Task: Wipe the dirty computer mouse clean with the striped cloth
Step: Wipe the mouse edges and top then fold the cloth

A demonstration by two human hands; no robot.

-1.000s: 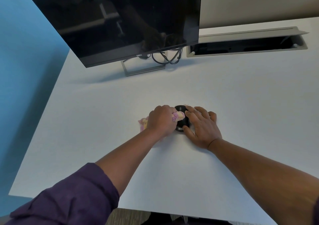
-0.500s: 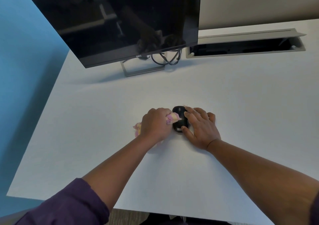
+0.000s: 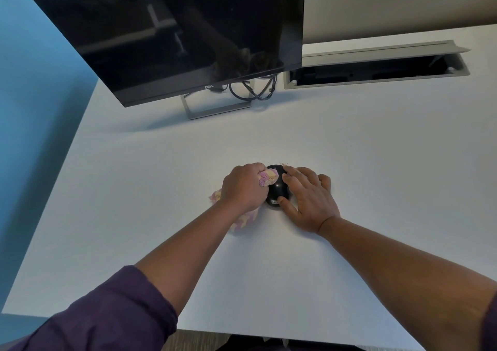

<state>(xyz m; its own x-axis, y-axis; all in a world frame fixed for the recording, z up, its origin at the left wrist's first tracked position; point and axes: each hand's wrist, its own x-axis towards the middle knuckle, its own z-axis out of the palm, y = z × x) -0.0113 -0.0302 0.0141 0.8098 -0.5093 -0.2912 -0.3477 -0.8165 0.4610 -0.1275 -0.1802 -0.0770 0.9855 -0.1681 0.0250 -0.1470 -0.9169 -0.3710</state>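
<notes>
A black computer mouse point(image 3: 277, 188) lies on the white desk point(image 3: 349, 149) near the middle. My right hand point(image 3: 309, 197) rests over its right side, thumb at its near end and fingers on its top, holding it in place. My left hand point(image 3: 243, 186) is closed on a bunched pink, yellow and white striped cloth point(image 3: 267, 177), pressing a wad of it against the mouse's upper left. More cloth sticks out under the wrist. A few brown crumbs point(image 3: 282, 163) lie on the desk just behind the mouse.
A dark Dell monitor point(image 3: 174, 33) on a metal stand point(image 3: 215, 110) stands at the back left, with black cables point(image 3: 255, 89) behind it. An open cable tray point(image 3: 376, 68) is set into the desk at the back right. A blue wall runs along the left.
My left hand with the cloth slid left off the mouse half a second ago and has now moved forward and right, onto the mouse's upper left. My right hand has stayed on the mouse.
</notes>
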